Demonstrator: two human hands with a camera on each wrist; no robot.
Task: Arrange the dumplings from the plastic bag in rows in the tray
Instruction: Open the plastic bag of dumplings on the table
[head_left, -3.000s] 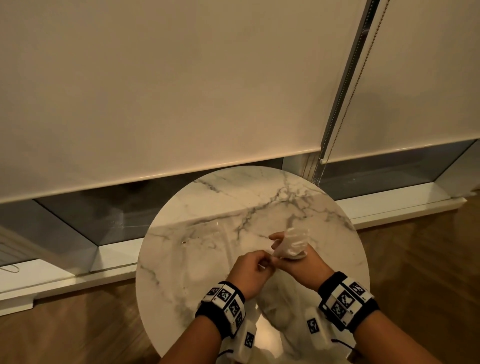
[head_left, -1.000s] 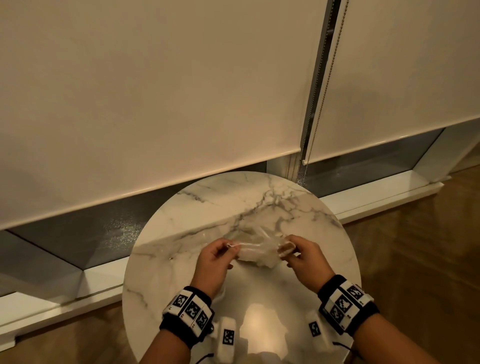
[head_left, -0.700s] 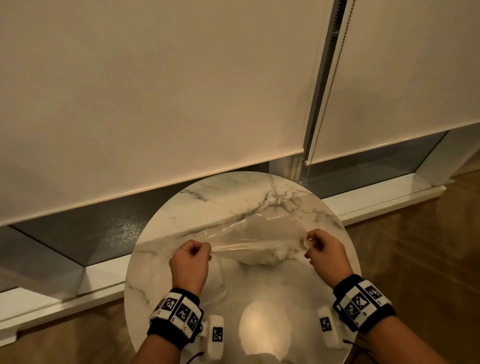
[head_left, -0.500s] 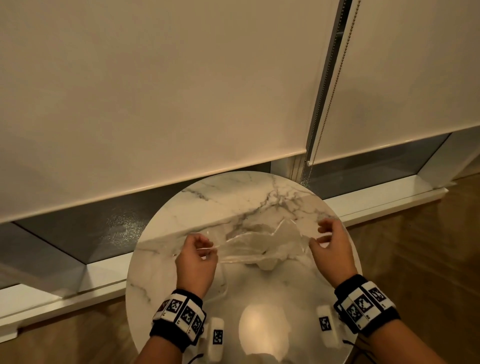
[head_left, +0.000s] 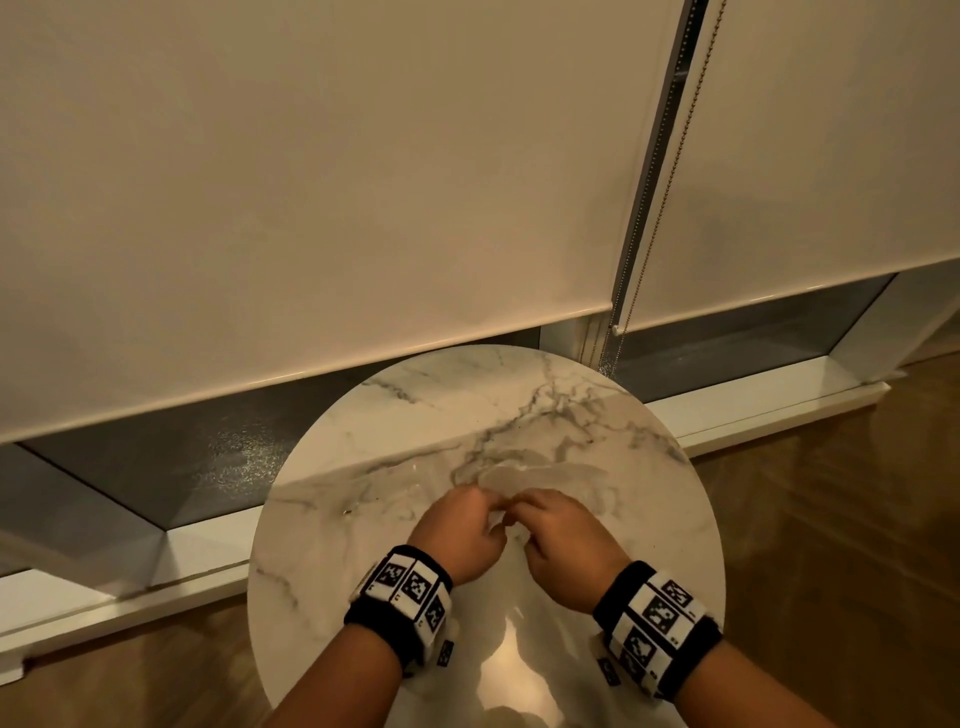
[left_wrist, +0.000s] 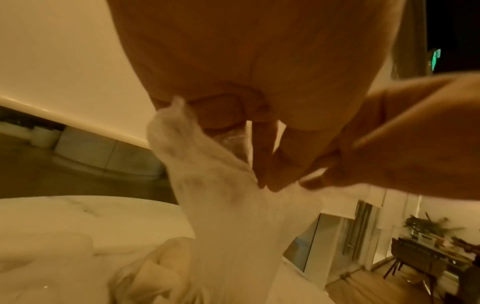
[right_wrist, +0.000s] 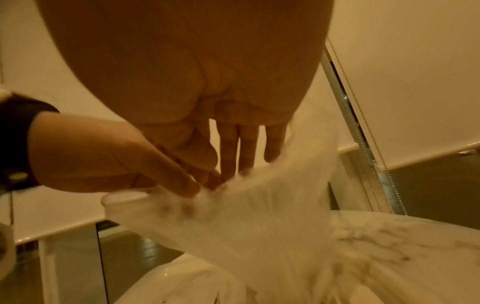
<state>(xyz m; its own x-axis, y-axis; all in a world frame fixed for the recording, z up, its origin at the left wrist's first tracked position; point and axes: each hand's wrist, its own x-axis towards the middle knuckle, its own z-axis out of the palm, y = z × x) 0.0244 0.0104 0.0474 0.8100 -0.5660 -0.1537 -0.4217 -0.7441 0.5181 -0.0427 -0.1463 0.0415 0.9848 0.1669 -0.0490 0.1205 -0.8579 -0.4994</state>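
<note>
Plastic bag (head_left: 524, 480) hangs over the marble table (head_left: 426, 410); your left hand (head_left: 460, 535) and right hand (head_left: 563, 545) both pinch its rim together. Film looks thin, limp, slippery: grip the mouth edges. Dumplings, tray not discernible.

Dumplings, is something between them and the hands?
Yes. The thin plastic bag is in the way. The left hand and right hand both pinch its top edge. Pale lumps, probably dumplings, sit low inside it on the marble table. No tray is clearly visible.
</note>
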